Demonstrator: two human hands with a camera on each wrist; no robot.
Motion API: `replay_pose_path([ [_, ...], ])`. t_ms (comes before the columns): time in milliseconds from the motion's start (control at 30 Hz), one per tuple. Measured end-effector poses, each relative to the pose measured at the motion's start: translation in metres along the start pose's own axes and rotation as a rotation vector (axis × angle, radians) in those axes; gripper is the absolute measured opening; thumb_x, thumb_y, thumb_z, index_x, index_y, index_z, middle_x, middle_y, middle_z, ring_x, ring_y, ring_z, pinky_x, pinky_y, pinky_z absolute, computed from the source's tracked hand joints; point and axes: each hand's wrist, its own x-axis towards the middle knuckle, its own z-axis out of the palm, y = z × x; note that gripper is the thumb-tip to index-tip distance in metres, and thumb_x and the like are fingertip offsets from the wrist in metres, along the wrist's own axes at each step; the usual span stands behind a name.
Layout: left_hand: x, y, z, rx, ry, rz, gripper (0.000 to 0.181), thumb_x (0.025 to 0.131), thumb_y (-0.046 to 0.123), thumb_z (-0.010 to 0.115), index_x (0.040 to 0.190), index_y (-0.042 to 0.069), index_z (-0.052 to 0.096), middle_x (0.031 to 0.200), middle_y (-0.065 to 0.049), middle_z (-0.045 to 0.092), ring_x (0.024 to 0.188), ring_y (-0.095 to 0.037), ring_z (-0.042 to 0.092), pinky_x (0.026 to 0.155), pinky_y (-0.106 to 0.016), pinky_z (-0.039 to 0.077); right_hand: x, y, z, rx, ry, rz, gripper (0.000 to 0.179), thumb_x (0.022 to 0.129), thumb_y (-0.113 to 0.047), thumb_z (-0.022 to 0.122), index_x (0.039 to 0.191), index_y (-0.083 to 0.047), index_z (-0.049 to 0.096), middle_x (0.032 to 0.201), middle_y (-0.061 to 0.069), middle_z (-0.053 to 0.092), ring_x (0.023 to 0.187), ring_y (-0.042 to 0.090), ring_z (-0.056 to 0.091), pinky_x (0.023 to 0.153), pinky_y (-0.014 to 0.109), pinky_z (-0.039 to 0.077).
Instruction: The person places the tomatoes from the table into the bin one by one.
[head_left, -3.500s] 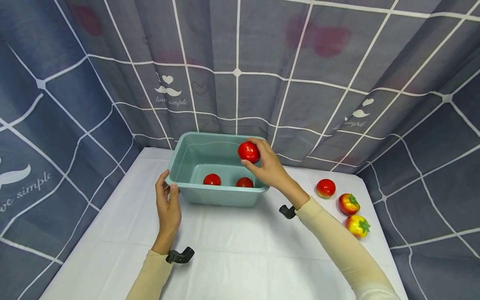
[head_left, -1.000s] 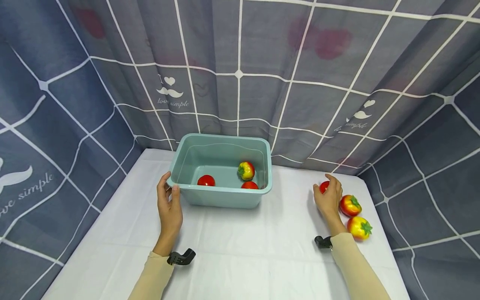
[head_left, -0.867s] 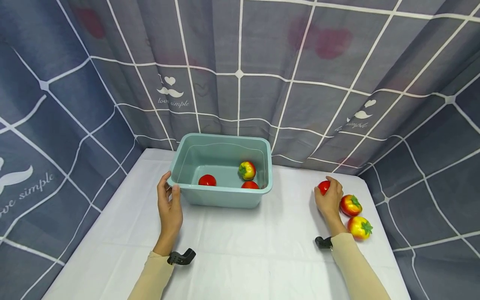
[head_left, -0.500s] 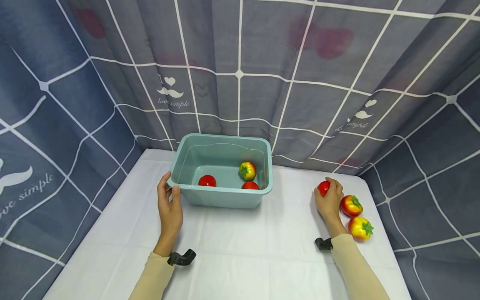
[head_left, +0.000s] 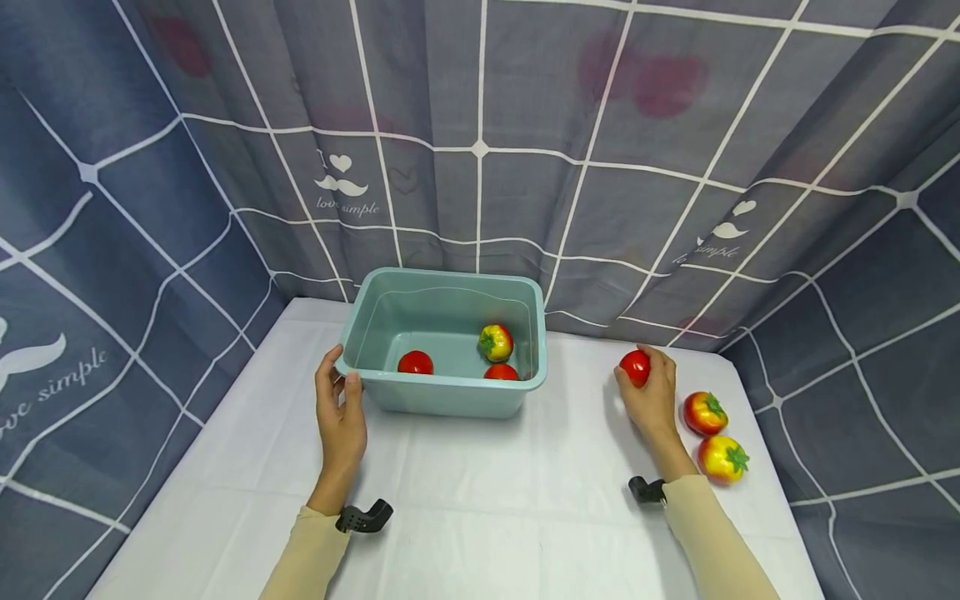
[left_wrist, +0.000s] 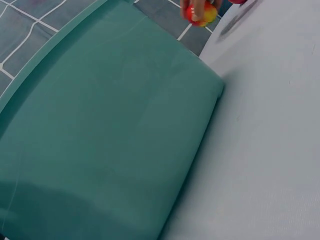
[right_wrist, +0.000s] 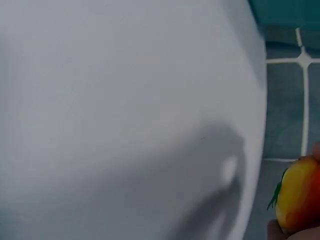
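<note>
My left hand [head_left: 341,421] holds the front left corner of a pale teal plastic bin [head_left: 442,396], thumb on the front wall and fingers at the left side. To the right, my right hand [head_left: 651,400] grips a tomato [head_left: 636,367], glossy red from above. Its yellow side and green leafy top show in the right wrist view, where the tomato [right_wrist: 297,197] hangs past the table edge line. In the bin lie a yellow-and-red tomato [head_left: 496,342] with a green top and two red ones, a left tomato [head_left: 416,362] and a right tomato [head_left: 501,372], partly hidden by the front wall.
Two more red-and-yellow tomatoes, an upper one [head_left: 705,413] and a lower one [head_left: 723,460], stand near the right edge of the white-covered table [head_left: 480,517]. Grey checked curtains [head_left: 525,192] enclose the back and both sides, close behind the bin.
Earlier my right hand released a tomato into the bin and went right to another. In the last half second it has lifted that tomato and shifted slightly left. My left hand stays put.
</note>
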Motion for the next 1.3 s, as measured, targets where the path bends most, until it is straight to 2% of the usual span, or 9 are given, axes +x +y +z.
replay_pose_path([
  [233,0.0,-0.001,0.001,-0.004,0.003,0.005,0.05,0.116,0.022,0.049,0.165,0.029,0.041,0.163,-0.001,0.044,0.142,-0.036,0.047,0.104,-0.01,0.047,-0.003,-0.037,0.002,0.04,-0.008,-0.169,0.06,0.097,-0.019,0.077,0.151,-0.008,0.055,0.153,0.022,0.048,0.138,0.045,0.054,0.119,0.066,0.043],
  [500,-0.003,0.0,0.0,0.012,0.01,-0.002,0.05,0.116,0.023,0.05,0.165,0.03,0.041,0.165,0.003,0.043,0.144,-0.03,0.047,0.104,-0.009,0.047,-0.007,-0.077,0.009,0.045,-0.028,-0.326,0.068,0.093,-0.024,0.082,0.153,-0.008,0.053,0.149,0.021,0.055,0.135,0.043,0.058,0.112,0.066,0.047],
  [733,-0.004,0.0,0.0,0.021,0.004,0.004,0.051,0.116,0.022,0.049,0.165,0.029,0.04,0.166,0.002,0.043,0.145,-0.029,0.046,0.104,-0.009,0.047,-0.004,-0.114,0.019,0.092,-0.042,-0.434,0.067,0.094,-0.025,0.081,0.154,-0.011,0.054,0.15,0.015,0.059,0.134,0.037,0.06,0.11,0.062,0.052],
  [900,-0.006,0.002,0.0,0.014,0.012,-0.01,0.05,0.116,0.023,0.049,0.165,0.029,0.04,0.166,0.002,0.043,0.145,-0.029,0.047,0.104,-0.008,0.047,-0.005,-0.135,0.029,0.116,-0.083,-0.498,0.067,0.094,-0.025,0.083,0.153,-0.01,0.054,0.152,0.012,0.057,0.134,0.034,0.061,0.11,0.058,0.054],
  [1133,-0.005,0.001,0.0,0.004,0.011,-0.014,0.05,0.116,0.022,0.049,0.165,0.029,0.04,0.166,0.003,0.042,0.145,-0.022,0.045,0.105,-0.008,0.047,-0.005,-0.158,0.041,0.117,-0.168,-0.588,0.068,0.095,-0.028,0.082,0.154,-0.015,0.052,0.153,0.01,0.056,0.13,0.032,0.064,0.107,0.055,0.057],
  [1300,-0.002,0.0,0.001,-0.001,0.016,0.005,0.05,0.116,0.021,0.049,0.165,0.028,0.041,0.165,0.002,0.043,0.144,-0.027,0.046,0.104,-0.011,0.047,-0.002,-0.171,0.05,0.087,-0.241,-0.637,0.069,0.096,-0.029,0.08,0.156,-0.016,0.049,0.154,0.01,0.056,0.133,0.031,0.061,0.108,0.055,0.057],
])
